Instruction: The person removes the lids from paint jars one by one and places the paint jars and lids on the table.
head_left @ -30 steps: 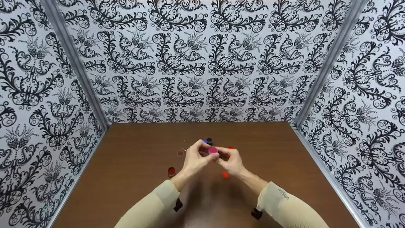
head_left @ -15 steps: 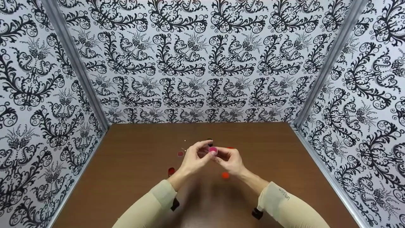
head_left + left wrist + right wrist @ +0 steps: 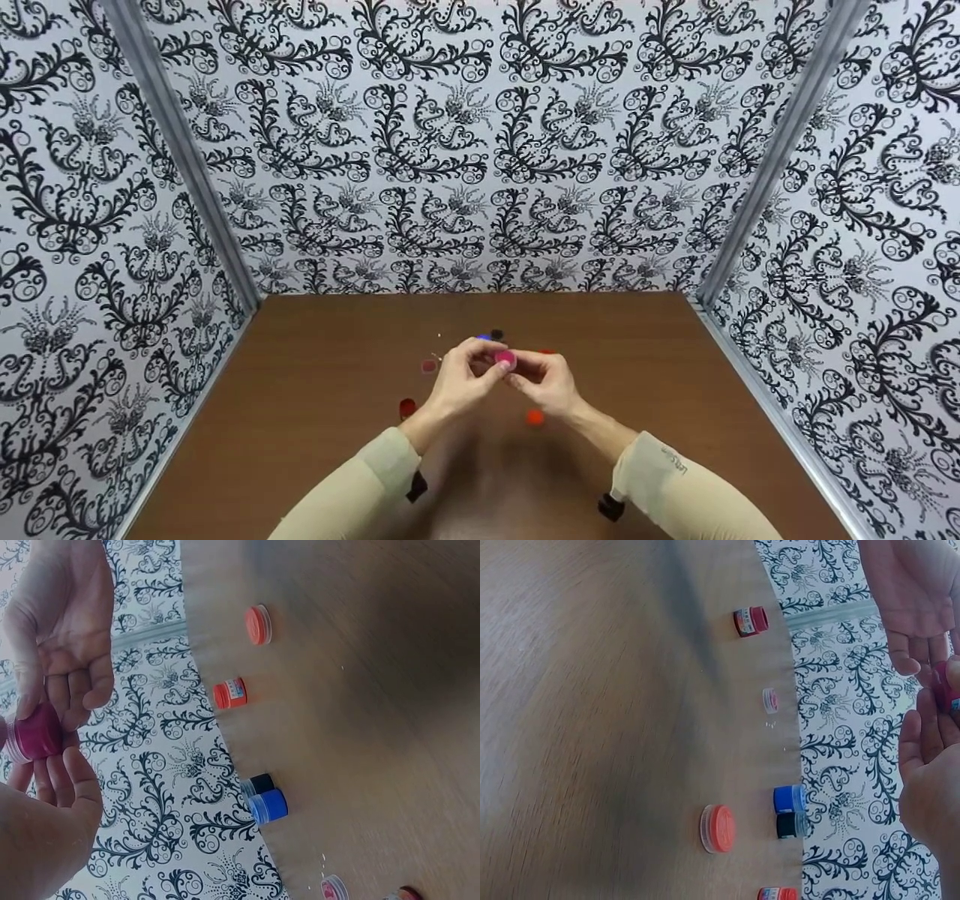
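A small magenta paint jar (image 3: 506, 358) with a clear ribbed lid is held above the table between both hands. My left hand (image 3: 459, 381) grips it from the left, thumb across its near face. From the other side, my right hand (image 3: 551, 384) pinches the same jar. In the left wrist view the magenta jar (image 3: 41, 733) lies on its side among the fingers, its lid end facing left. Part of the magenta jar (image 3: 945, 686) shows at the edge of the right wrist view, the rest being cut off.
On the brown table (image 3: 315, 435) stand a blue jar (image 3: 268, 806), a black jar (image 3: 789, 825) and an orange-red jar (image 3: 230, 694). An orange lid (image 3: 718, 829) lies nearer. Leftward are an open red jar (image 3: 751, 621), a lid (image 3: 770, 700) and small white specks. Patterned walls enclose the table.
Both hands stay in nearly the same place around the magenta jar. The left fingers stretched out, then curled back over it; the blue jar behind went out of sight and shows again.
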Demonstrator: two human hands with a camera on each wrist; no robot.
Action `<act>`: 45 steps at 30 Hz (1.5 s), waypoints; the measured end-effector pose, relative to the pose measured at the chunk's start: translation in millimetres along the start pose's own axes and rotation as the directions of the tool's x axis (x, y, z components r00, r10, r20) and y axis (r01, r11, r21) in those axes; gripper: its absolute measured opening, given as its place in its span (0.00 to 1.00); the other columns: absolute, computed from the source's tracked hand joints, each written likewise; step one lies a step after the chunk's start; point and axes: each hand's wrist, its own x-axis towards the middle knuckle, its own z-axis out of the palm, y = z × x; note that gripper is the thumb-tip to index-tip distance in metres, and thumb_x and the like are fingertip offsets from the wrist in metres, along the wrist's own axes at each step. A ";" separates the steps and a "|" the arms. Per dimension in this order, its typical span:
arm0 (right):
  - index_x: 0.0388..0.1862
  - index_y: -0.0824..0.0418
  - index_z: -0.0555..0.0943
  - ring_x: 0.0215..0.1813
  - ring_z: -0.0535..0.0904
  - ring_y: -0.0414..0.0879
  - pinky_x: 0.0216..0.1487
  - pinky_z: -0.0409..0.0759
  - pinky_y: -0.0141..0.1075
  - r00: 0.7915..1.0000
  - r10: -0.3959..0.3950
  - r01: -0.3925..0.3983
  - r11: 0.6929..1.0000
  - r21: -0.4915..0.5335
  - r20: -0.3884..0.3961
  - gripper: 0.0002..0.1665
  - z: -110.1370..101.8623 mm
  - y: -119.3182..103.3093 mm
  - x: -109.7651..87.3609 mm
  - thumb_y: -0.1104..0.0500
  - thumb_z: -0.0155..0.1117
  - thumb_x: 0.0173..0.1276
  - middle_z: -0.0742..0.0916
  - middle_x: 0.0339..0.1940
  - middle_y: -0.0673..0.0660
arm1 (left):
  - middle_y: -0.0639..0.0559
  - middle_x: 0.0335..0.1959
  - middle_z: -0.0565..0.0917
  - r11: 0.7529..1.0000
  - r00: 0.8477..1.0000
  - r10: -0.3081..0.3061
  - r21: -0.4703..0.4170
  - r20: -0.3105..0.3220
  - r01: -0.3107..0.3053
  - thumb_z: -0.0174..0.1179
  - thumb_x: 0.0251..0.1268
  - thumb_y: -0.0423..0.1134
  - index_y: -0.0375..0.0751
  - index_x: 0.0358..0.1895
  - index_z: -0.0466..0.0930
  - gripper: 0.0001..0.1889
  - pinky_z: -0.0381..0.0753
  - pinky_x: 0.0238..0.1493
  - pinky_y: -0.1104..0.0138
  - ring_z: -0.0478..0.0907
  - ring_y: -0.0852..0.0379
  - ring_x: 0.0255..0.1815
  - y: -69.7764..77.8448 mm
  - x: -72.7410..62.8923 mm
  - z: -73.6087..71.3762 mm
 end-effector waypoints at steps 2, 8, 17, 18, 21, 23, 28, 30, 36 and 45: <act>0.61 0.81 0.87 0.53 0.91 0.31 0.55 0.90 0.27 1.000 0.012 -0.012 1.000 -0.001 -0.003 0.21 0.1 -0.7 -0.2 0.75 0.74 0.71 0.91 0.55 0.80 | 0.36 0.49 0.93 1.000 1.000 -0.007 -0.006 -0.007 0.007 0.74 0.75 0.38 0.34 0.57 0.90 0.14 0.93 0.47 0.64 0.92 0.52 0.42 -0.4 -0.2 1.1; 0.61 0.80 0.87 0.52 0.91 0.30 0.55 0.90 0.26 0.999 0.036 -0.036 0.999 0.008 -0.007 0.21 0.5 -0.4 0.3 0.74 0.75 0.71 0.91 0.54 0.81 | 0.37 0.46 0.94 0.996 0.996 -0.079 -0.043 -0.039 0.078 0.78 0.72 0.39 0.35 0.54 0.88 0.15 0.90 0.47 0.68 0.90 0.55 0.41 1.5 -0.8 5.1; 0.61 0.82 0.86 0.51 0.92 0.30 0.53 0.90 0.25 1.000 0.030 -0.030 0.999 0.021 -0.006 0.21 0.2 2.1 -1.4 0.75 0.74 0.72 0.90 0.54 0.82 | 0.40 0.45 0.94 0.994 0.987 -0.111 -0.028 -0.121 0.108 0.83 0.66 0.41 0.38 0.47 0.85 0.17 0.89 0.42 0.73 0.92 0.52 0.41 2.7 -2.3 13.1; 0.62 0.82 0.86 0.51 0.92 0.30 0.53 0.90 0.26 1.000 0.028 -0.028 0.999 0.021 -0.005 0.21 0.2 2.0 -1.6 0.75 0.74 0.72 0.90 0.54 0.82 | 0.39 0.45 0.94 0.993 0.985 -0.114 -0.029 -0.129 0.111 0.83 0.66 0.41 0.37 0.46 0.85 0.17 0.89 0.42 0.73 0.92 0.51 0.41 2.3 -2.5 13.9; 0.62 0.81 0.86 0.51 0.92 0.30 0.53 0.90 0.26 1.000 0.023 -0.023 1.000 0.022 0.000 0.21 0.8 1.5 -2.1 0.75 0.74 0.72 0.90 0.55 0.82 | 0.39 0.44 0.93 0.991 0.981 -0.129 -0.044 -0.145 0.123 0.84 0.64 0.41 0.37 0.45 0.84 0.18 0.90 0.42 0.72 0.92 0.52 0.41 -0.1 -3.1 15.1; 0.62 0.82 0.86 0.51 0.92 0.30 0.53 0.90 0.27 1.000 0.014 -0.015 1.000 0.020 0.003 0.21 1.1 1.1 -2.2 0.75 0.74 0.72 0.90 0.55 0.82 | 0.39 0.45 0.93 0.990 0.980 -0.134 -0.061 -0.149 0.126 0.85 0.64 0.41 0.37 0.45 0.84 0.18 0.90 0.43 0.72 0.92 0.53 0.41 -1.7 -3.3 15.2; 0.61 0.82 0.86 0.52 0.92 0.31 0.54 0.91 0.27 1.000 0.015 -0.016 0.999 0.032 0.003 0.21 0.9 -0.1 -2.2 0.74 0.75 0.73 0.90 0.55 0.82 | 0.39 0.45 0.93 0.986 0.978 -0.150 -0.097 -0.144 0.137 0.85 0.62 0.40 0.36 0.46 0.85 0.19 0.90 0.43 0.73 0.92 0.54 0.41 -1.0 -2.3 13.4; 0.62 0.82 0.85 0.52 0.92 0.31 0.54 0.91 0.27 1.000 0.023 -0.023 0.999 0.040 0.005 0.21 0.5 -0.5 -1.8 0.72 0.75 0.74 0.90 0.55 0.82 | 0.38 0.45 0.92 0.985 0.980 -0.150 -0.103 -0.131 0.137 0.85 0.63 0.40 0.35 0.48 0.86 0.19 0.90 0.44 0.73 0.91 0.56 0.40 0.6 -1.5 11.3; 0.61 0.82 0.86 0.50 0.92 0.31 0.53 0.90 0.26 1.000 0.021 -0.022 0.999 0.042 0.009 0.20 -1.6 -1.6 -1.1 0.72 0.75 0.74 0.90 0.53 0.83 | 0.37 0.46 0.93 0.994 0.995 -0.085 -0.079 -0.043 0.081 0.80 0.69 0.39 0.35 0.59 0.89 0.20 0.92 0.49 0.67 0.90 0.60 0.40 3.8 -0.4 1.9; 0.62 0.84 0.84 0.52 0.92 0.32 0.54 0.91 0.28 1.000 0.007 -0.009 0.998 0.067 0.028 0.20 -1.1 -4.3 -1.7 0.75 0.71 0.74 0.89 0.54 0.85 | 0.35 0.49 0.89 0.999 1.000 -0.017 -0.029 0.025 0.018 0.77 0.73 0.38 0.35 0.62 0.91 0.19 0.89 0.45 0.74 0.88 0.66 0.39 3.8 -1.2 -3.5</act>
